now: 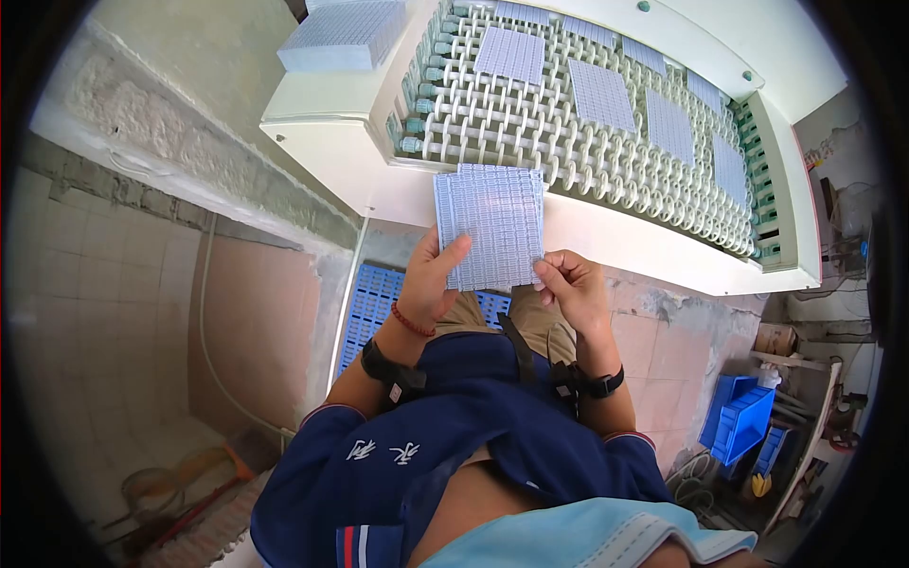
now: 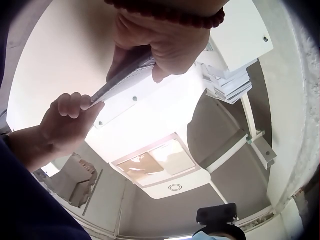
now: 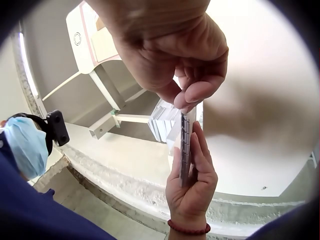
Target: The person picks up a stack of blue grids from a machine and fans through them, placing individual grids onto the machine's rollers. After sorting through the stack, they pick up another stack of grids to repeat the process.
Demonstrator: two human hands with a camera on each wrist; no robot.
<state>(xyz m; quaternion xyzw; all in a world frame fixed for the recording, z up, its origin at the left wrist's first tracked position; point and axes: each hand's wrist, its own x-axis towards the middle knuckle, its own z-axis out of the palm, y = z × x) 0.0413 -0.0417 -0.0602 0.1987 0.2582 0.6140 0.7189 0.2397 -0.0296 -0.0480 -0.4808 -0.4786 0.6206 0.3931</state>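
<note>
A small stack of thin, pale blue gridded panels (image 1: 492, 227) is held in front of the conveyor machine. My left hand (image 1: 431, 276) grips its left side, with the thumb lying over the top face and the fingers hidden beneath. At the lower right corner, my right hand (image 1: 578, 292) pinches the edge between thumb and curled fingers. Seen edge-on in the right wrist view, the panels (image 3: 185, 150) form a thin layered slab between the left thumb and fingers. The left wrist view shows the right hand (image 2: 67, 120) at the slab's far end.
Similar panels (image 1: 603, 95) lie spaced out on the conveyor's white ringed rollers (image 1: 502, 142). A thick pile of panels (image 1: 343, 36) sits on the machine's left corner. Its white front rim (image 1: 663, 237) lies just beyond the hands. Blue bins (image 1: 741, 426) stand at lower right.
</note>
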